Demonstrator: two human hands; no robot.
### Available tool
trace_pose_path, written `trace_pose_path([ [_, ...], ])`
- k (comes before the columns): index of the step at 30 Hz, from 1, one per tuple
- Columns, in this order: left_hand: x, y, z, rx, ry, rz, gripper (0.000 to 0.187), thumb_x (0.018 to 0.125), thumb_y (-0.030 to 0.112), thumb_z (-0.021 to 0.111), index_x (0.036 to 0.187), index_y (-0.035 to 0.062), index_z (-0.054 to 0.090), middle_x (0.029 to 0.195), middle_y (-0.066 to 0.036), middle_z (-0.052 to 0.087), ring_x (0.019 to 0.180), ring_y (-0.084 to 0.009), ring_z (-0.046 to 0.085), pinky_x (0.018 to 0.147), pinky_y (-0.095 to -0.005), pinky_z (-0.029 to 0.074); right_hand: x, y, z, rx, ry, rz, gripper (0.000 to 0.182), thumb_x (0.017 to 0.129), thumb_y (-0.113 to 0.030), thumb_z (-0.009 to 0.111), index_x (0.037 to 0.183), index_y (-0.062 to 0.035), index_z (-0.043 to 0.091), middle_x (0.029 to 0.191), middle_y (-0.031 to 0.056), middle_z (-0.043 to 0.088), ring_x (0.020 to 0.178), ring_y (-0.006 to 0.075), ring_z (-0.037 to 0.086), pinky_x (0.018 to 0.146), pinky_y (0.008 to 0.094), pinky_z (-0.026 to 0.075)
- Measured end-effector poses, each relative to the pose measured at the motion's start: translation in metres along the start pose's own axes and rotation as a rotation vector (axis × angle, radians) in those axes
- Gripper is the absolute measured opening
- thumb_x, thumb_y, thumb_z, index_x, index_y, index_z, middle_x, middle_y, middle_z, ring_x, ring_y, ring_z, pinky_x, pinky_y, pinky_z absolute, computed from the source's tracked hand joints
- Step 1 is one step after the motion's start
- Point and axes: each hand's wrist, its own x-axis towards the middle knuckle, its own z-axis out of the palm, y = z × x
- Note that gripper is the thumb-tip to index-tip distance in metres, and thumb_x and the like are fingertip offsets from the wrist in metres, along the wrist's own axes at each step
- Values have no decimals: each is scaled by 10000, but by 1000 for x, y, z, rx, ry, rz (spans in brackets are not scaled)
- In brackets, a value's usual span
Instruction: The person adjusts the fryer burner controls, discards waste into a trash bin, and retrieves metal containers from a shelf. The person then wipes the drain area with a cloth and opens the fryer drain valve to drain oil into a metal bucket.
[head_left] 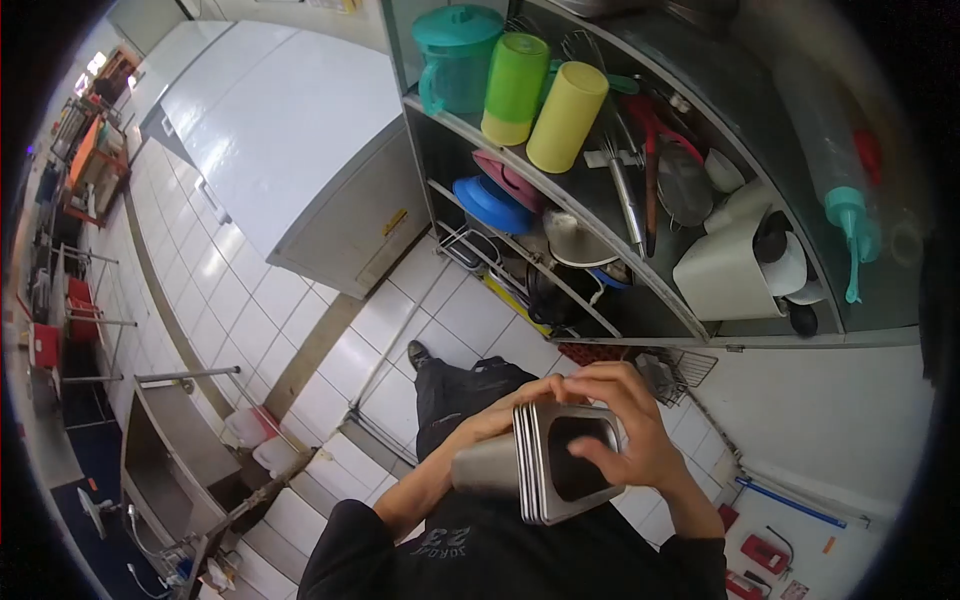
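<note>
A nested stack of rectangular stainless steel food pans (535, 465) is held in front of my torso, tilted so the dark opening of the outermost pan faces right. My left hand (500, 415) reaches along the upper side of the stack, its fingers closed near the rims and partly hidden behind them. On the right, my right hand (635, 430) is curled over the rim of the outermost pan. Its fingers lie along the upper edge, and the thumb is in front of the opening. Several rims sit close together at the stack's right end.
Ahead to the right, a metal shelf (660, 285) holds a green-lidded jug (458, 60), a yellow cup (567, 117), whisks and bowls. A white chest freezer (290, 120) stands at upper left. White tiles (375, 335) cover the floor. A steel table (175, 450) is at left.
</note>
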Motion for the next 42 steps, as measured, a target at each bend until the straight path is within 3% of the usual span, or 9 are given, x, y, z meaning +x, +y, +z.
trace_pose_path([
  [7,-8,-14,-36,-70,-469,291,537,862,548,668,990,41,545,1018,-33,470,1029,-161,455,955,-312,349,19,-26,24,146,-440,141,327,662,-16,779,944,-36,615,924,90,609,843,286,630,790,385,529],
  [15,-62,22,-64,166,-474,363,446,916,455,639,1068,46,545,1037,-28,461,1060,-149,444,972,-318,348,66,-62,59,308,-688,87,198,639,-33,694,786,-19,561,752,99,550,688,264,577,592,342,439],
  [22,-106,55,-85,165,-387,429,675,843,587,656,1235,49,543,1115,-50,402,1136,-197,418,1021,-350,316,99,-72,11,345,-668,246,203,522,-72,619,616,-40,442,581,39,412,513,168,391,485,292,295],
  [24,-103,55,-101,201,-488,387,680,848,583,653,1224,24,558,1148,-86,412,1154,-218,407,1032,-378,299,113,-71,21,433,-933,303,223,496,-89,588,616,-42,406,586,30,391,528,148,370,487,294,290],
  [32,-109,43,-204,254,-73,554,610,945,571,512,1266,53,511,1179,-62,508,1117,-166,471,981,-331,360,99,5,47,626,-246,446,283,545,-115,620,599,-96,343,564,-43,299,514,82,265,477,280,189],
  [35,-124,28,-259,61,310,114,591,967,560,475,1263,52,533,1041,-69,618,921,-137,574,823,-319,479,71,66,80,632,86,672,250,584,-83,662,662,-82,425,631,-35,422,561,87,399,511,252,297],
  [37,-129,23,-296,-97,539,-79,672,946,623,457,1276,45,548,1082,-87,635,926,-145,593,811,-317,493,63,94,111,487,332,749,187,605,-33,660,716,-48,511,666,-23,493,604,136,499,544,292,377],
  [40,-155,44,-313,-105,711,210,756,918,675,456,1319,39,528,1169,-102,622,954,-157,592,812,-316,487,24,193,159,71,604,815,523,610,-45,626,1125,31,576,895,119,641,837,305,626,796,394,505],
  [42,-159,57,-365,53,1005,225,741,913,684,451,1256,45,603,1130,-108,654,948,-188,604,815,-338,479,21,244,161,76,522,735,418,676,-52,601,1078,61,606,912,178,660,835,350,628,800,432,492],
])
